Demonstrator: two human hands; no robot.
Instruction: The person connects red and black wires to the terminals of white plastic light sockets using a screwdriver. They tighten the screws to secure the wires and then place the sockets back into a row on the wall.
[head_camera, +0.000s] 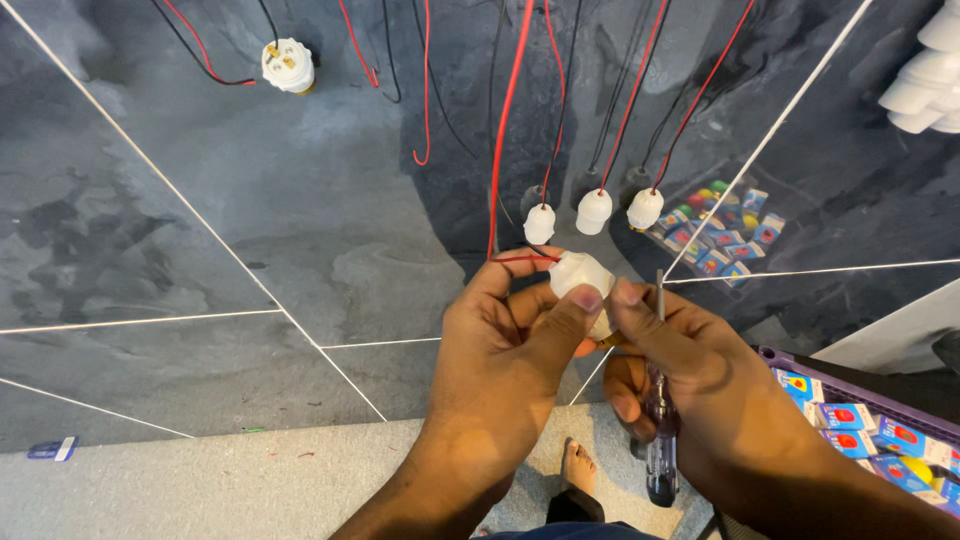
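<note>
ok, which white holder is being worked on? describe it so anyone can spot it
Start at the dark tiled floor with wires hanging over it. Below the row of three white holders, one holder sits between the left hand and right hand. Only this one is gripped, with a screwdriver alongside.

Dark grey marbled floor tiles (250, 200) with thin white joints meet a pale grey mat (200, 480) below, glossy enough to reflect light at upper right.
</note>
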